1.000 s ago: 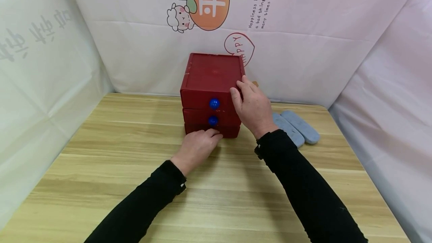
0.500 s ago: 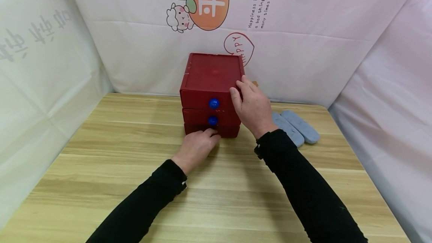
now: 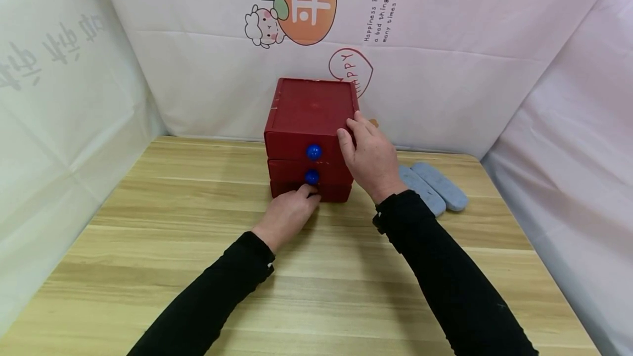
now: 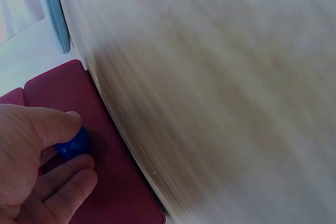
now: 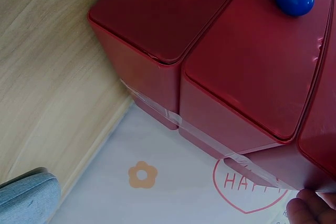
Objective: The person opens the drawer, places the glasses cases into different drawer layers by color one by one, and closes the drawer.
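A red three-drawer box [image 3: 316, 106] stands on the wooden table, its drawers all flush. Blue round knobs mark the top drawer [image 3: 289, 146] and the middle drawer [image 3: 287, 171]. Low at the front, my left hand [image 3: 289, 214] reaches the bottom drawer [image 3: 337, 194]. The left wrist view shows its thumb and fingers pinching that drawer's blue knob [image 4: 76, 144], which is hidden in the head view. My right hand [image 3: 372, 161] rests against the box's upper right side, fingers extended along it and thumb near the front corner.
Two grey-blue oval pads [image 3: 440, 185] lie on the table right of the box, partly behind the right sleeve [image 3: 420, 229]. A white printed cloth [image 3: 445, 70] hangs close behind the box. Clear tape [image 5: 199, 135] runs along the box's side.
My left hand's fingers have shifted slightly left and up at the bottom drawer's knob. The right hand and the box have stayed in place.
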Motion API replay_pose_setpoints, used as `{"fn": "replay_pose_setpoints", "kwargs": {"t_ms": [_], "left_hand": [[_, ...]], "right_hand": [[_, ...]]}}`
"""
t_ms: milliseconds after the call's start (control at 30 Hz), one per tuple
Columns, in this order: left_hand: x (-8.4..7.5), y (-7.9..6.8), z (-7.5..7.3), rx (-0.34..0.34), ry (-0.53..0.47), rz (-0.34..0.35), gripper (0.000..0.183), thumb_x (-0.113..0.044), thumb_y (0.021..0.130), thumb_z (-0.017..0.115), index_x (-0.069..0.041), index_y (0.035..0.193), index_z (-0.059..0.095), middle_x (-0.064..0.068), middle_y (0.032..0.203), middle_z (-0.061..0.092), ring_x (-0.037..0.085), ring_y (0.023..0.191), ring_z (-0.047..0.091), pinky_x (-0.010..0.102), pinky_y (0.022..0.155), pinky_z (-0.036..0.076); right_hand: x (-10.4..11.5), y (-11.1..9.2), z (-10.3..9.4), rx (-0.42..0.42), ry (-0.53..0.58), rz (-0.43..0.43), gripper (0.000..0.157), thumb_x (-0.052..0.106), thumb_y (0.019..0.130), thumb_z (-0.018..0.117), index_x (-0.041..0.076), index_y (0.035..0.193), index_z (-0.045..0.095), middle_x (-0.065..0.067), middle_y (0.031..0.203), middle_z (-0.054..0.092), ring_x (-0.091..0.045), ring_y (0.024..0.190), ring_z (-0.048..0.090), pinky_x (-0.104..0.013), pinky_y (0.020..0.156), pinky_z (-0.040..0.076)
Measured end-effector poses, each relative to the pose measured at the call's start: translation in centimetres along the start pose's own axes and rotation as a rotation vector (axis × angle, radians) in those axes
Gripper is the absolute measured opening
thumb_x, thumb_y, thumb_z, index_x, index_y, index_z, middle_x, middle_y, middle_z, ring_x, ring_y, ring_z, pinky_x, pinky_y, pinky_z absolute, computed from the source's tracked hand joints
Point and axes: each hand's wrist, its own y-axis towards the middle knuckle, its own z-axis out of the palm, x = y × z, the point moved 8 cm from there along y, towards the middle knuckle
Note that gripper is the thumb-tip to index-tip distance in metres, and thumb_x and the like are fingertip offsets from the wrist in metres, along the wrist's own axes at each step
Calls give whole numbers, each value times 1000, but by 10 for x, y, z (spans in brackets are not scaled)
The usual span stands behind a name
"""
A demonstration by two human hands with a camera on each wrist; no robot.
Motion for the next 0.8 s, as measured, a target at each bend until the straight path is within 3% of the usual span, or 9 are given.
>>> {"fn": "replay_pose_setpoints", "kwargs": {"t_ms": [600, 800], "left_hand": [[-1, 1, 3, 11, -12, 7, 30, -3, 96, 55, -7, 123, 68, 11, 117, 60, 18, 98, 62, 26, 75, 56], [-2, -1, 1, 17, -17, 3, 30, -3, 96, 55, -7, 123, 68, 11, 117, 60, 18, 94, 63, 26, 71, 56]], "right_hand": [[-1, 0, 1, 1, -2, 8, 65, 55, 101, 32, 7, 140, 55, -10, 149, 48, -21, 133, 46, -43, 103, 44], [-1, 0, 1, 0, -1, 3, 65, 54, 101, 32, 7, 139, 55, -10, 148, 48, -21, 133, 46, -42, 104, 44]]}}
